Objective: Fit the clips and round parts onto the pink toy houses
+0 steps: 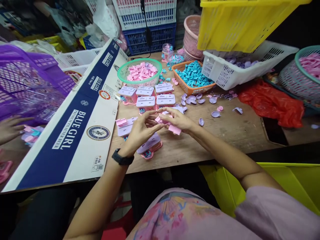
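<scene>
My left hand (140,131) and my right hand (178,119) meet over the wooden table (232,133), fingertips pinched together on a small pink and lilac plastic toy piece (163,118). A black watch is on my left wrist. Under my left hand lies a lilac toy with a pink base (150,148). More pink and lilac pieces (124,126) lie to its left. Behind my hands several finished lilac-topped toy blocks (155,95) stand in rows.
A green basket of pink parts (141,70), an orange basket of blue parts (192,76) and a white basket (232,66) stand at the back. Lilac discs (215,114) are scattered right. A Blue Girl cardboard divider (80,120) leans left; another person's hand (10,128) works beyond it. Red bag (272,103).
</scene>
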A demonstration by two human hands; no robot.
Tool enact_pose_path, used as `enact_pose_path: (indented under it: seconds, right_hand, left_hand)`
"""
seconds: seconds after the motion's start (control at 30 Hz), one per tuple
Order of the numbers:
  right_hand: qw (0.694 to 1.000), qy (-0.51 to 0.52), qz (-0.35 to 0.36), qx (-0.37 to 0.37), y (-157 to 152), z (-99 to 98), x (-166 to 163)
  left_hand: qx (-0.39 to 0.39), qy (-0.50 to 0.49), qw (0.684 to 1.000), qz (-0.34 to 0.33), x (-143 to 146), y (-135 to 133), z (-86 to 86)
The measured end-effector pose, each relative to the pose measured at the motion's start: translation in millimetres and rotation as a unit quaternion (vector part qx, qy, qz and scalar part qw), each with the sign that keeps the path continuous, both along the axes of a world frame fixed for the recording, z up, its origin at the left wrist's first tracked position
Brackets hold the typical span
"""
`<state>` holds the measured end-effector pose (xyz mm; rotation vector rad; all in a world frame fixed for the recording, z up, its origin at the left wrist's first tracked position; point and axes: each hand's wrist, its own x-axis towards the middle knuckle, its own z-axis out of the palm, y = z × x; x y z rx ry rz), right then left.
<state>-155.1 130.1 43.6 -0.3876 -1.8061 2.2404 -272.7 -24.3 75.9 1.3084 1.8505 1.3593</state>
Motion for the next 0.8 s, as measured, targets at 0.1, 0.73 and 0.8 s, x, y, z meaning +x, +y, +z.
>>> enact_pose_path:
  seconds: [0.1,0.73,0.8]
  right_hand:
    - [0.999,0.008,-0.016,0.030,4,3.5,5]
    - [0.876,-0.071,-0.049,0.474,99,6.5,5]
    - [0.875,-0.071,-0.071,0.474,103,2.9,6]
  left_hand:
    - [0.046,0.051,0.998,0.008,-2,13,-6.5]
    - [0.001,0.306,0.950,-0.061,-46,108,-21.6]
    - [-0.016,0.311,0.948,-0.066,-46,107,-21.4]
